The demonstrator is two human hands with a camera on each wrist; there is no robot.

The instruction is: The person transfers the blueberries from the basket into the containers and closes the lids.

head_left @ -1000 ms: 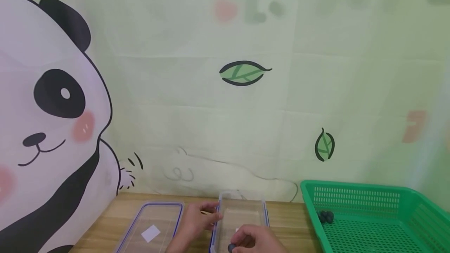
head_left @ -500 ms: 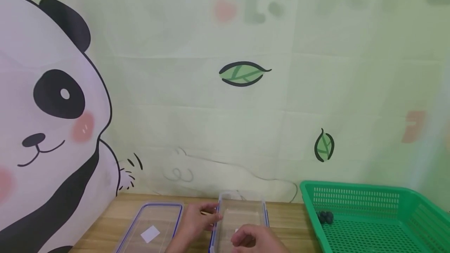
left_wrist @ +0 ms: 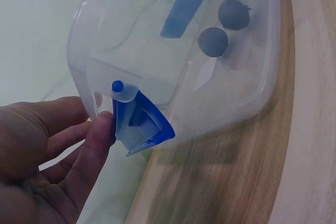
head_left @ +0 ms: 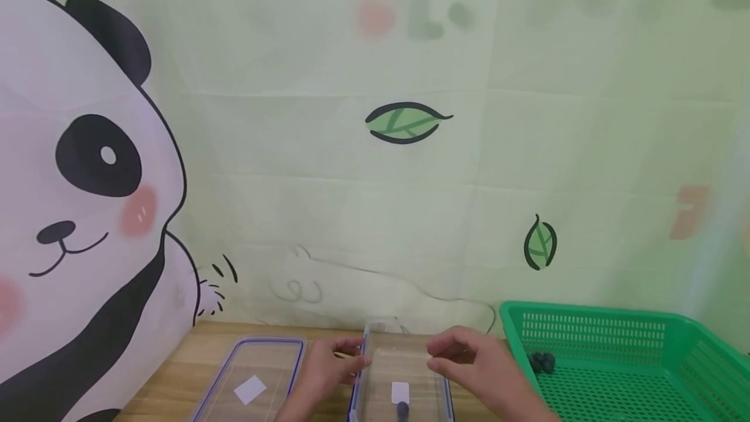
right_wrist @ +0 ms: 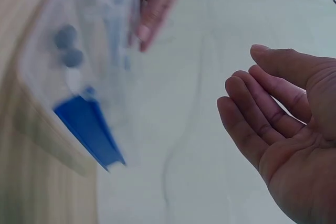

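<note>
A clear plastic food container [head_left: 401,353] with blue clip latches stands on the table. My left hand [head_left: 323,370] grips its left rim between thumb and fingers, beside a hanging blue latch [left_wrist: 142,121] in the left wrist view. Two blueberries [left_wrist: 213,42] lie inside on the bottom, near a white label [head_left: 400,392]. My right hand [head_left: 483,366] is over the container's right edge, holding nothing; its fingers are loosely bent and apart from the thumb in the right wrist view. Several more blueberries [head_left: 541,363] sit in the green basket [head_left: 597,310] to the right.
A clear lid [head_left: 266,360] with a blue seal and a white paper square [head_left: 250,389] lies left of the container. Behind the wooden table [head_left: 193,357] hangs a pale green cloth backdrop [head_left: 293,148] printed with a panda.
My right hand has let go of a blueberry inside the container, then lifted and moved right, away from it. The left hand stays on the rim.
</note>
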